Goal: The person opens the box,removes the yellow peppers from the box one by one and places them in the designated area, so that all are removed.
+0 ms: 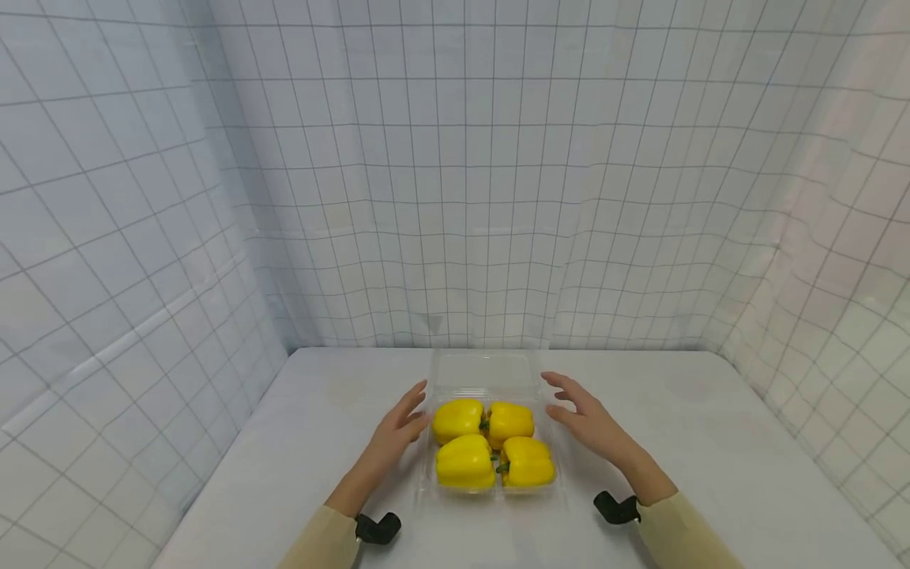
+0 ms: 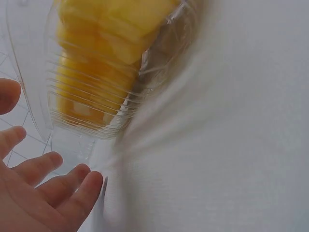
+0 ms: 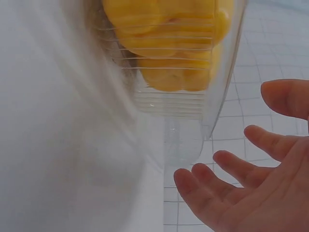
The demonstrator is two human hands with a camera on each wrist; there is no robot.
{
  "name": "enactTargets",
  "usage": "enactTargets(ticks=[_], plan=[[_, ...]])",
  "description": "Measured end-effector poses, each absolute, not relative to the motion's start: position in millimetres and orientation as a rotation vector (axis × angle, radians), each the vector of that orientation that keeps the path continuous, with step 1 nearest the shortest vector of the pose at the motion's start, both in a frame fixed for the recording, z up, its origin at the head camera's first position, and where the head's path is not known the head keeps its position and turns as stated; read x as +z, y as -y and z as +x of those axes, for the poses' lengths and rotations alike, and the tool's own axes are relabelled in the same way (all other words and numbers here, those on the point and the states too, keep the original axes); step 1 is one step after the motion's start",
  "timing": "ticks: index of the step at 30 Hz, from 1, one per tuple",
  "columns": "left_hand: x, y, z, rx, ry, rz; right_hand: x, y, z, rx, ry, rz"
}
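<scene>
Sleeves (image 1: 320, 541) at frame bottom lead to left hand (image 1: 393, 432) and right hand (image 1: 590, 425), fingers (image 3: 203, 194) extended and empty, flanking yellow bell peppers (image 1: 465, 463) in a lower-centre clear plastic clamshell (image 1: 483, 371), which could buckle if squeezed unevenly.

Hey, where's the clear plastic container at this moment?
In the head view, the clear plastic container sits below centre on the white table, between the left hand and the right hand, with four yellow peppers inside.
</scene>
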State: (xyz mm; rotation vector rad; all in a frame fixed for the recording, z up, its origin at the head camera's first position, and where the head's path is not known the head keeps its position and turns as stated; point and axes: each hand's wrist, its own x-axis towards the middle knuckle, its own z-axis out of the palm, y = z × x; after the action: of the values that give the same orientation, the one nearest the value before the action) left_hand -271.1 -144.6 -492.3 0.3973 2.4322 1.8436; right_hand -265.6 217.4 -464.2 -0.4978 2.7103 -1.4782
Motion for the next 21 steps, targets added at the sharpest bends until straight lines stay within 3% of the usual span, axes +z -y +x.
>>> enactTargets(ticks=[21], plan=[[-502.2,138.4,-227.9,1.917,-2.341,0.469,-435.6,-194.3,-224.5,-1.153,-2.858,-0.839]])
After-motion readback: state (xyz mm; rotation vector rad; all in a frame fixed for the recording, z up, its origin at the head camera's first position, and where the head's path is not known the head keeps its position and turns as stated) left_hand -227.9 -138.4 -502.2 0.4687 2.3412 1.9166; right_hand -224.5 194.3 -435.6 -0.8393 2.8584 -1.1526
